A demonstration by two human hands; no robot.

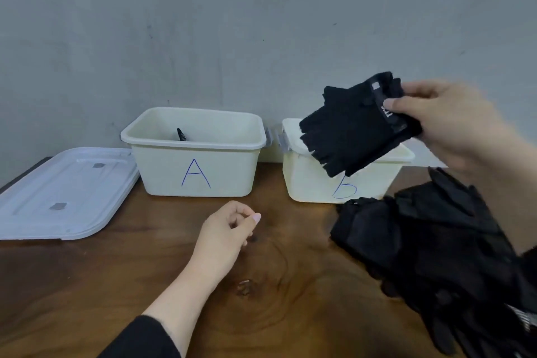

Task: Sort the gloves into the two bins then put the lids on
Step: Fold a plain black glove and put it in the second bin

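My right hand (453, 125) pinches a black fingerless glove (351, 128) by its cuff and holds it in the air over bin B (308, 183), the right one of two cream bins. Bin A (162, 171) stands to its left, open, with the tip of a black glove (181, 134) showing inside. A pile of black gloves (430, 256) lies on the table at the right, in front of bin B. My left hand (229, 229) hovers over the table in front of the bins, fingers loosely curled and holding nothing. The held glove hides most of bin B's opening.
Stacked white lids (64, 192) lie flat on the table left of bin A. The wooden table (145, 285) runs up to a grey wall (232, 23) directly behind the bins. Grey latch clips (276, 138) sit between the two bins.
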